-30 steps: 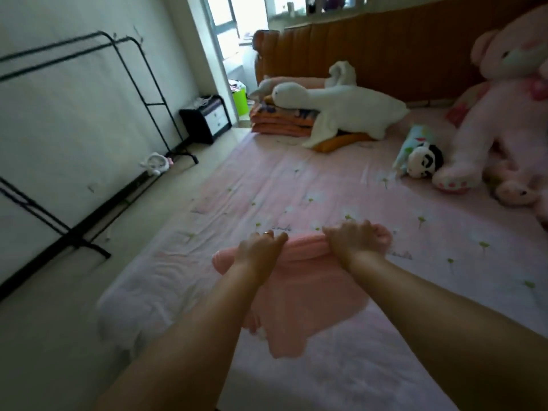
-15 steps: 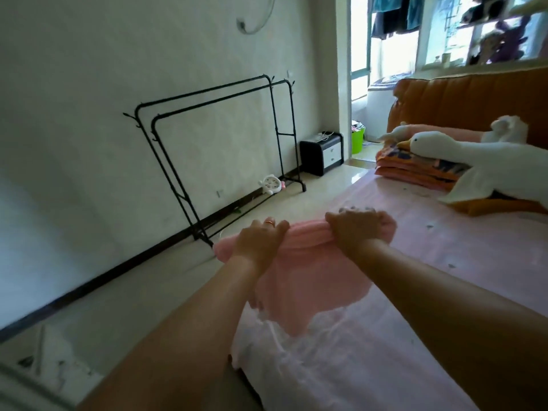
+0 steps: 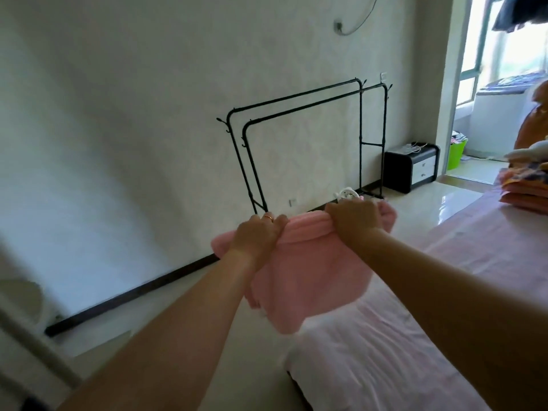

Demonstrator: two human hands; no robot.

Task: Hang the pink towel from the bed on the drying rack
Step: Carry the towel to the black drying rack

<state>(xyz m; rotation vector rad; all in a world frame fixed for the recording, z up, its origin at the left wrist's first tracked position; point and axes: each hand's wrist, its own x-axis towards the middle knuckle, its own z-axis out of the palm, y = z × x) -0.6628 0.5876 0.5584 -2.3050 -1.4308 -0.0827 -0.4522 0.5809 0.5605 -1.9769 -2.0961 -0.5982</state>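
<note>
Looking down from my head, I have the pink towel stretched out in front of me, raised off the bed and hanging over its near left corner and the floor beside it. My left hand is clenched over the bunched top edge near the towel's left end, a ring showing on one finger, and my right hand is clenched over the same edge near its right end, so the rolled hem runs between my fists and the rest of the cloth drops below them. Beyond my hands, against the far wall, stands the black drying rack, both its top bars bare, well apart from the towel. To its right sits a small black cabinet on the floor, and folded bedding lies on the far right part of the bed.
</note>
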